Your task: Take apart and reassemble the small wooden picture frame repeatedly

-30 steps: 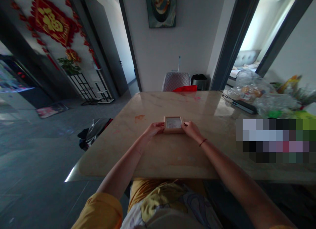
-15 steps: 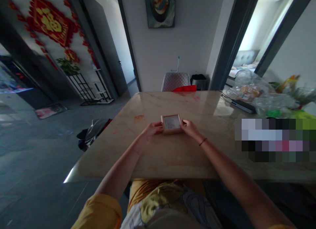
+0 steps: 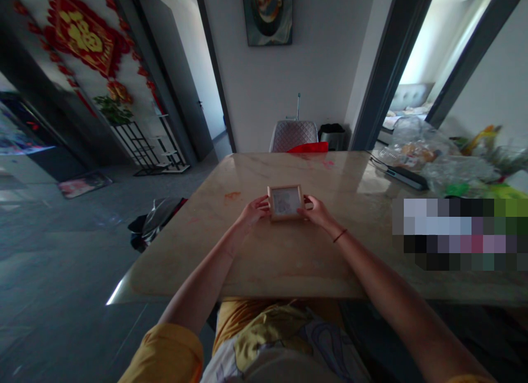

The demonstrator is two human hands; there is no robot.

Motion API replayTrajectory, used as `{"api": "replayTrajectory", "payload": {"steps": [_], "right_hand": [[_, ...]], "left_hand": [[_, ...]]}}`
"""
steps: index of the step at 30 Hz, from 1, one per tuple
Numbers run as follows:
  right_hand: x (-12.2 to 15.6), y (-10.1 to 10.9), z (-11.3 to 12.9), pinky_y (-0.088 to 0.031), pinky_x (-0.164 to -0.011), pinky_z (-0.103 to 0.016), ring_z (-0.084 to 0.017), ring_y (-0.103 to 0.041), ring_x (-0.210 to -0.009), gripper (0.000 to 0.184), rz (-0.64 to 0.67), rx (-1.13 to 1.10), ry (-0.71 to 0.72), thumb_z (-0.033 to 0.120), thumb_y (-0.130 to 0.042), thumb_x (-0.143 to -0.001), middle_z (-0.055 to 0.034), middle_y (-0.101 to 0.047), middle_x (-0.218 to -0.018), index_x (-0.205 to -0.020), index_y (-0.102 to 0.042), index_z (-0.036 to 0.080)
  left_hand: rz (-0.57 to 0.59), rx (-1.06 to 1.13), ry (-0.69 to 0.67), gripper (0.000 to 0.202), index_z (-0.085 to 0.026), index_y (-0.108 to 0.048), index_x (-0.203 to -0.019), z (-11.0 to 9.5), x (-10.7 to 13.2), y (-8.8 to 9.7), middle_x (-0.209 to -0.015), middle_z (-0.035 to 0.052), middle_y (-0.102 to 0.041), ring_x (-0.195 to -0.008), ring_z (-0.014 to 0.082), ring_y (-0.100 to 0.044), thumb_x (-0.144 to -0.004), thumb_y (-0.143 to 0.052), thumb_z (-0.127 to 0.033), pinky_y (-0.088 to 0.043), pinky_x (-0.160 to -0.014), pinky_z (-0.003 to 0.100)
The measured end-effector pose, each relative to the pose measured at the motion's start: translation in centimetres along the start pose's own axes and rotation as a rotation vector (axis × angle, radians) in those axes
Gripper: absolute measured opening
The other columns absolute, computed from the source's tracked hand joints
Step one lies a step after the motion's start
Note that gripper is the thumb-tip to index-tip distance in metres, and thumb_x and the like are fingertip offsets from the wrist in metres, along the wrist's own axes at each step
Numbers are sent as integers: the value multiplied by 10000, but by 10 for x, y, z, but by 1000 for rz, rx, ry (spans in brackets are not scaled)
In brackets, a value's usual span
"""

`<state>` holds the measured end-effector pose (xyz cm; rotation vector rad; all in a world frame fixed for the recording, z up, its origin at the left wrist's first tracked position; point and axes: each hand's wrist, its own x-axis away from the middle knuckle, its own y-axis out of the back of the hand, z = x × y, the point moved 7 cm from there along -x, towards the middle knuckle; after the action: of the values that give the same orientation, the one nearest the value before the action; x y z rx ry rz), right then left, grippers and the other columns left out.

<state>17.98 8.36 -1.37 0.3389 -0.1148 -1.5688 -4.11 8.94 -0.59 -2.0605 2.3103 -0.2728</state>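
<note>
A small picture frame (image 3: 285,201) with a light wooden border and a greyish picture is held between my two hands over the middle of the table. My left hand (image 3: 253,209) grips its left edge, with the fingers along the side. On the opposite edge, my right hand (image 3: 315,211) pinches the frame, its thumb over the lower right corner of the front. The frame's face is tilted up toward me. Its back is hidden, and whether its lower edge touches the tabletop I cannot tell.
The marble-patterned table (image 3: 289,262) spreads in front of me. Clear plastic bags (image 3: 421,143) and a dark elongated device (image 3: 407,178) lie at its right. A quilted chair (image 3: 294,135) with a red item (image 3: 309,147) stands beyond the far edge. A dark bag (image 3: 159,220) sits left of the table.
The frame has tipped so that more of its front faces me, and its top edge is slightly higher. My right thumb has shifted onto its front; both hands keep hold.
</note>
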Motion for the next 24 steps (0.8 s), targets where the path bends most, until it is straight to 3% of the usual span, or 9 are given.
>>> {"api": "replayTrajectory", "payload": {"steps": [9,24], "right_hand": [[0,-1,6,-529,-543,-256,-124,-616,-669,598,4,34,85,261,-702,-676,-134,-582,-1147,-1226,-497,148],[6,-5,13,-512,-611,-274,-120,-611,-664,656,5,93,134,243,-717,-642,-88,-602,-1050,-1230,-431,185]], "left_hand": [[-34,-107,-30,401,-158,-678,-944,-8,8,-3,-933,35,-691,-801,146,-642,-552,-713,-76,-483,-805,291],[-114,-116,-85,361,-171,-651,-906,-10,4,6,-833,38,-672,-764,146,-622,-586,-773,-286,-463,-714,266]]}}
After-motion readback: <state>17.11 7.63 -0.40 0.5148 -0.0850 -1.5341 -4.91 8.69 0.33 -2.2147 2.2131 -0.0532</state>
